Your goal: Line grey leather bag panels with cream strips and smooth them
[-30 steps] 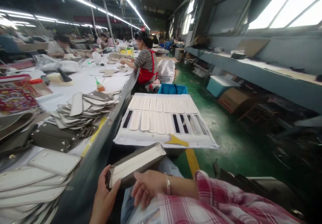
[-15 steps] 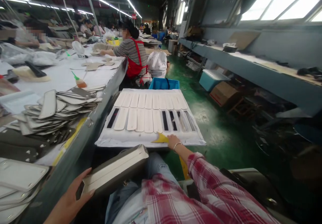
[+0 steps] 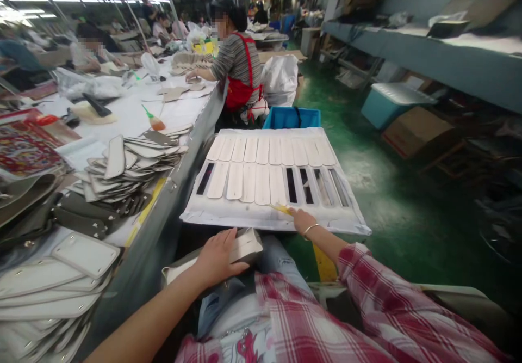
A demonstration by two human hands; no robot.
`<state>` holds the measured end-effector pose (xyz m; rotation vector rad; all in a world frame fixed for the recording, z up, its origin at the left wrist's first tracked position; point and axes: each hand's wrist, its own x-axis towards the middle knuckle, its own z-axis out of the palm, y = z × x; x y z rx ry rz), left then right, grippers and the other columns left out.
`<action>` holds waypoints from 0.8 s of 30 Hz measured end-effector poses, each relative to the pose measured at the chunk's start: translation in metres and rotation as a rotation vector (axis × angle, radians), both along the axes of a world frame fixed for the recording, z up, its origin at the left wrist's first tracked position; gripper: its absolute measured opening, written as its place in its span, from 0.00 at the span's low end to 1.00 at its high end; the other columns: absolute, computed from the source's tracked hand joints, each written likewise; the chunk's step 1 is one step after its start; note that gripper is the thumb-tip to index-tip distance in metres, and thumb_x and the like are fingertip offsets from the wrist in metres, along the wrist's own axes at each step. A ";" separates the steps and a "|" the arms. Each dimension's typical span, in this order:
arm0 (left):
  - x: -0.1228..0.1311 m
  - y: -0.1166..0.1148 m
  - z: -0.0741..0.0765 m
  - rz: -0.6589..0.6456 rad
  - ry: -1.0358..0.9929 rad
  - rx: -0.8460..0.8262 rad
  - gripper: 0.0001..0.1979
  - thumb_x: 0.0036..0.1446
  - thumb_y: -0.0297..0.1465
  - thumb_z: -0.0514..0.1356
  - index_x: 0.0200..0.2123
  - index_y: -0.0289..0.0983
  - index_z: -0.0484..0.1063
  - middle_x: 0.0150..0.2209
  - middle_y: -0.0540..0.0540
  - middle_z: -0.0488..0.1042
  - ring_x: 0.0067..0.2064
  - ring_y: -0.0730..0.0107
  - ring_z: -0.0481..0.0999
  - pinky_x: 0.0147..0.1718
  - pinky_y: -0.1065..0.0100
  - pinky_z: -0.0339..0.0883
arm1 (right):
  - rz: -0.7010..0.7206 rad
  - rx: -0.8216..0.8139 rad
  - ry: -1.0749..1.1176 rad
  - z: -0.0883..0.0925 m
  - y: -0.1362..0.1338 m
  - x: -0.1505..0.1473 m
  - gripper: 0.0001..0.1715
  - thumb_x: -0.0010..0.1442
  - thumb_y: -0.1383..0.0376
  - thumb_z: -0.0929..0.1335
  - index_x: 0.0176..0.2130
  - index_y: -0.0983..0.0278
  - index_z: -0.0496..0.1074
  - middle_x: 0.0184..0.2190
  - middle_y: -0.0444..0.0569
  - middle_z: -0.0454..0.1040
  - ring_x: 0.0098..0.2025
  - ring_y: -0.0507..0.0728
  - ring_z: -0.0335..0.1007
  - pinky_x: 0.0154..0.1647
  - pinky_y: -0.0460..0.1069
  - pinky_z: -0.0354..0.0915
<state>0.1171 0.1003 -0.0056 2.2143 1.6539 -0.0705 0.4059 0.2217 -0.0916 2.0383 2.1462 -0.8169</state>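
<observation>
A grey and cream box-shaped bag piece [image 3: 247, 247] rests by my lap, with its cream side facing up. My left hand [image 3: 222, 257] lies across its top, fingers curled over the far side and thumb apart. Above the near edge of a white-covered board [image 3: 228, 217], my right hand [image 3: 304, 222] pinches a flat yellow scraper [image 3: 281, 209], seen nearly edge-on, its tip close to the strips. Two rows of cream strips [image 3: 261, 184] lie on this board. Dark slots [image 3: 291, 185] show between and beside the strips of the near row.
On the left table [image 3: 130, 99] are piles of cream panels [image 3: 85, 254], dark straps [image 3: 87, 213] and a glue bottle [image 3: 154, 119]. A co-worker in a red apron [image 3: 240, 91] sits ahead, near a blue crate [image 3: 291, 117]. A shelf [image 3: 408, 44] runs along the right.
My left hand has moved from the near end of the bag piece onto its top. The yellow scraper has turned from flat to nearly edge-on. The view has shifted left and down.
</observation>
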 end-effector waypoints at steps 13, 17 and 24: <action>-0.015 0.081 -0.005 -0.275 -0.562 -0.752 0.50 0.41 0.49 0.64 0.63 0.39 0.45 0.59 0.41 0.61 0.56 0.53 0.63 0.56 0.60 0.54 | 0.246 -1.028 0.454 0.089 -0.001 -0.016 0.31 0.56 0.43 0.60 0.37 0.68 0.69 0.17 0.46 0.70 0.16 0.50 0.63 0.19 0.44 0.58; -0.020 0.097 -0.017 -0.299 -0.790 -0.938 0.46 0.46 0.50 0.60 0.63 0.36 0.46 0.60 0.43 0.59 0.58 0.55 0.61 0.57 0.61 0.53 | 0.438 -0.925 0.409 0.086 0.018 -0.048 0.18 0.59 0.56 0.63 0.43 0.67 0.69 0.31 0.49 0.75 0.29 0.52 0.70 0.30 0.45 0.63; -0.028 0.105 -0.052 -0.264 -0.992 -0.962 0.38 0.54 0.56 0.46 0.60 0.36 0.56 0.61 0.44 0.57 0.61 0.53 0.55 0.60 0.59 0.43 | 0.593 -0.218 -0.085 0.085 0.018 -0.097 0.28 0.64 0.54 0.54 0.37 0.67 0.74 0.35 0.55 0.75 0.37 0.59 0.70 0.35 0.50 0.59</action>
